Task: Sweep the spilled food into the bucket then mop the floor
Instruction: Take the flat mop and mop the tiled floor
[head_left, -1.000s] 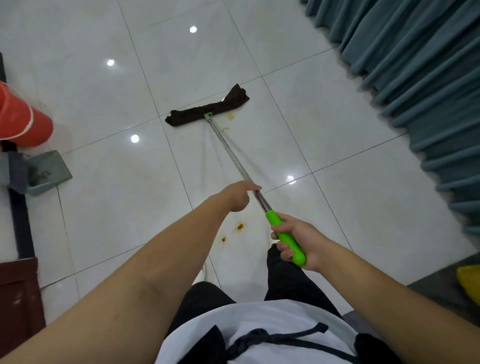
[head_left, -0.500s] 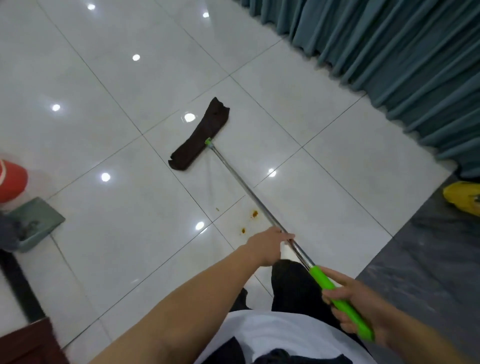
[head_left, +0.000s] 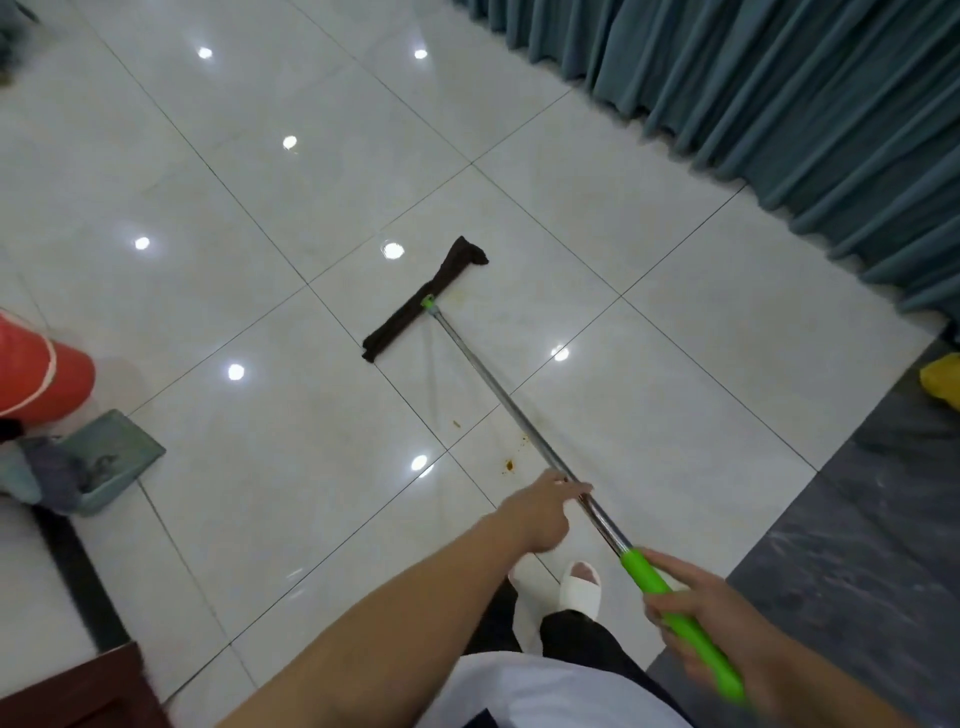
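A flat mop with a dark brown cloth head (head_left: 425, 300) lies on the white tiled floor (head_left: 260, 441), its metal pole (head_left: 498, 395) running back toward me. My left hand (head_left: 540, 512) grips the metal pole partway down. My right hand (head_left: 696, 610) holds the green grip (head_left: 680, 623) at the pole's end. Small orange food spots (head_left: 508, 465) dot the tile beside the pole, just ahead of my left hand. A red bucket (head_left: 36, 366) stands at the left edge, partly cut off.
A green dustpan (head_left: 111, 457) with a grey brush lies by the bucket. Teal curtains (head_left: 779, 104) hang along the upper right. A dark stone floor strip (head_left: 857, 545) and a yellow object (head_left: 943, 376) sit at right. My white slipper (head_left: 581, 587) is below the pole.
The mop head has swung and slid over the tile, now lying steeper and nearer the floor's middle. The view has shifted, so more of the bucket and dustpan shows. Both hands keep hold of the mop.
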